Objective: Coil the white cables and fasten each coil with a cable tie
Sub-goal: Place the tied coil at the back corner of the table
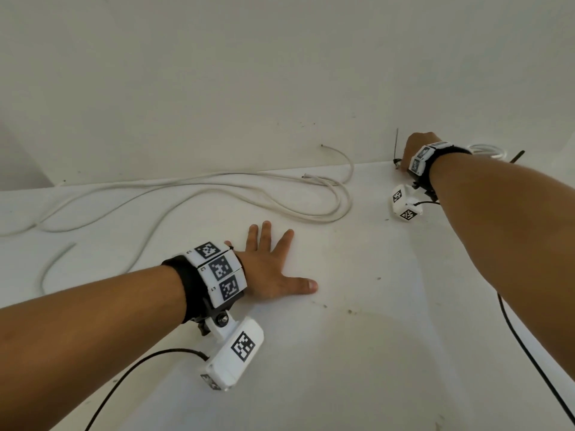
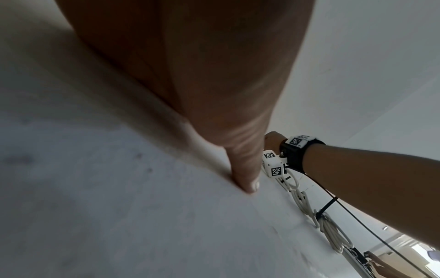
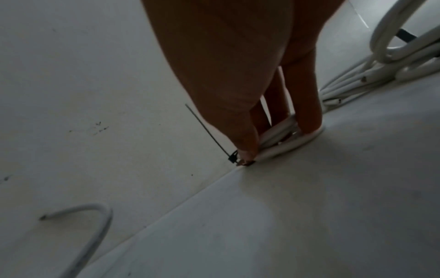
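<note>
My left hand [image 1: 273, 259] lies flat and spread on the white table [image 1: 342, 368], holding nothing; its thumb [image 2: 245, 169] presses the surface. Just beyond its fingers, long loose white cables [image 1: 217, 188] sprawl across the back of the table. At the far right, against the wall, my right hand [image 1: 410, 150] grips a small white cable coil [image 3: 273, 152] between thumb and fingers and holds it down on the table. A black cable tie [image 3: 207, 131] is looped round that coil, its thin tail standing up [image 1: 397, 141] along the wall.
More tied white coils [image 3: 393, 47] lie right of my right hand, one with a black tie [image 2: 327, 206]. A loose cable end [image 3: 90, 216] curls against the wall. A short cable piece [image 1: 53, 262] lies at the left. Black camera leads hang from both wrists.
</note>
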{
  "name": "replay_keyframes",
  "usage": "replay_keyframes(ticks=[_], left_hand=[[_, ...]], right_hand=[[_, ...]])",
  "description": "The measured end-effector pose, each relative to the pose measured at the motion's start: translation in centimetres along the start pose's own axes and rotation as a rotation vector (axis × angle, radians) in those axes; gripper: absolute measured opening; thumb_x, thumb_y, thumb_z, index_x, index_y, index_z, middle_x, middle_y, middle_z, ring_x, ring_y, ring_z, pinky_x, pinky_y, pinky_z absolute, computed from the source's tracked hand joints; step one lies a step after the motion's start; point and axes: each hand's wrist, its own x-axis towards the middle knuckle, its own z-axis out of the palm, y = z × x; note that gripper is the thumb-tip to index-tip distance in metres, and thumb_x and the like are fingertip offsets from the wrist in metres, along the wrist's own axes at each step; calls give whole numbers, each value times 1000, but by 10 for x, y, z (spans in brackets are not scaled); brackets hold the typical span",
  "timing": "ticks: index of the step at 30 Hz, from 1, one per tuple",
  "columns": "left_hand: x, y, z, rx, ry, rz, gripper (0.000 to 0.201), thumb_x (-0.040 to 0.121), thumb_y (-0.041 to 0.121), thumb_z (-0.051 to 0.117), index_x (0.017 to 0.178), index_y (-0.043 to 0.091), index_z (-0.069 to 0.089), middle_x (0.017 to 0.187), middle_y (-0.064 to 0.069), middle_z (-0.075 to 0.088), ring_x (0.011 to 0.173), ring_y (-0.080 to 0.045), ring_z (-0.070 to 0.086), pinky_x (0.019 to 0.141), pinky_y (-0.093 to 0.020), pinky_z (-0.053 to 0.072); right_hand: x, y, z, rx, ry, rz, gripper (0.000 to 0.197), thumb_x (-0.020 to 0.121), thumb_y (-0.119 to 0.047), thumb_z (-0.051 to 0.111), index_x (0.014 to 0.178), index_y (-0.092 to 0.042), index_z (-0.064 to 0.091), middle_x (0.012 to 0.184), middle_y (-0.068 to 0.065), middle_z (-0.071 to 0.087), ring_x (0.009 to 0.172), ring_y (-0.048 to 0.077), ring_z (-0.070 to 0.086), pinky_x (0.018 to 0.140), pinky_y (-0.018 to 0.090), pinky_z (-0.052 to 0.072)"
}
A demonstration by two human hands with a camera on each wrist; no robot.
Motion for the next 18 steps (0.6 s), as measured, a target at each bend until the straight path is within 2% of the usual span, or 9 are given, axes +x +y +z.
replay_keyframes(ticks=[3, 10, 12, 14, 16, 18], left_hand=[[1, 1, 1, -9, 11, 3, 112, 73, 92, 34, 150, 38, -27, 156, -3, -39, 146, -25, -31, 115, -66, -3], [-3, 4, 0, -26, 44, -1, 111, 76, 89, 38, 152, 36, -23, 158, -4, -35, 147, -25, -29, 116, -61, -5], [-5, 5, -1, -32, 42, -1, 110, 76, 88, 38, 152, 36, -22, 159, -4, -35, 147, -25, -28, 116, -59, -5], [-5, 5, -2, -36, 51, 2, 110, 77, 87, 39, 153, 36, -22, 159, -5, -34, 148, -26, -28, 117, -59, -4], [-6, 4, -2, -40, 66, 6, 109, 78, 87, 40, 153, 35, -21, 159, -5, -33, 148, -27, -27, 116, -59, -4], [-5, 3, -1, -53, 74, 11, 110, 78, 87, 40, 154, 35, -20, 160, -6, -32, 148, -28, -26, 116, -59, -4]], right_hand=[[0, 7, 3, 69, -25, 40, 37, 85, -10, 68, 119, 3, 64, 126, 26, 60, 118, 41, 57, 78, 34, 36], [-12, 4, 1, 53, -94, 62, 42, 81, -20, 75, 117, 0, 65, 122, 22, 62, 117, 39, 58, 77, 34, 37], [-22, 0, -1, 36, -123, 66, 42, 81, -22, 76, 116, -1, 66, 113, 19, 62, 115, 38, 58, 76, 34, 38], [-34, -5, -5, -32, -123, 40, 32, 83, -22, 71, 106, -1, 68, 103, 12, 63, 100, 36, 63, 73, 32, 41], [-46, -13, -8, -76, -85, 9, 24, 83, -25, 66, 95, -4, 67, 96, 13, 67, 83, 32, 62, 68, 30, 44], [-55, -26, -9, -57, -55, -23, 27, 80, -31, 65, 92, -6, 67, 94, 14, 69, 83, 33, 62, 69, 32, 50]])
